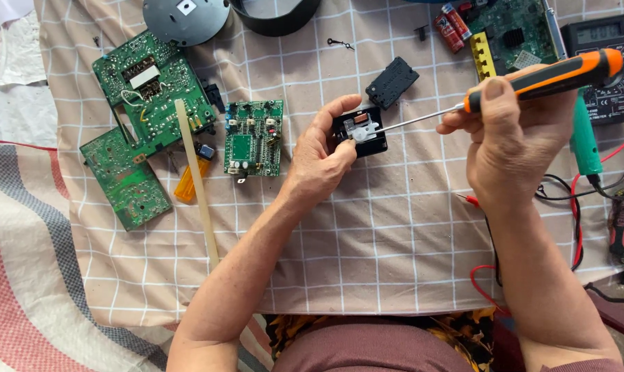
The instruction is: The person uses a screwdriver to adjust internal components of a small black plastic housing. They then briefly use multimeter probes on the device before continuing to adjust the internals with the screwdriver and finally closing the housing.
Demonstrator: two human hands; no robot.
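Note:
My left hand (320, 153) grips a small black square module (361, 131) with a white part and a copper coil showing inside, held just above the checked cloth (367, 234). My right hand (512, 134) holds a screwdriver (532, 83) with an orange and black handle. Its thin metal shaft slants down to the left and its tip touches the white part of the module. A separate black plastic cover (392, 82) lies on the cloth just above the module.
Three green circuit boards (153, 93) (125, 178) (253, 138), a pale stick (197, 180) and an orange lighter (191, 180) lie to the left. At the right are another board (515, 31), a multimeter (605, 52), a green tool (585, 141) and red and black leads (577, 227).

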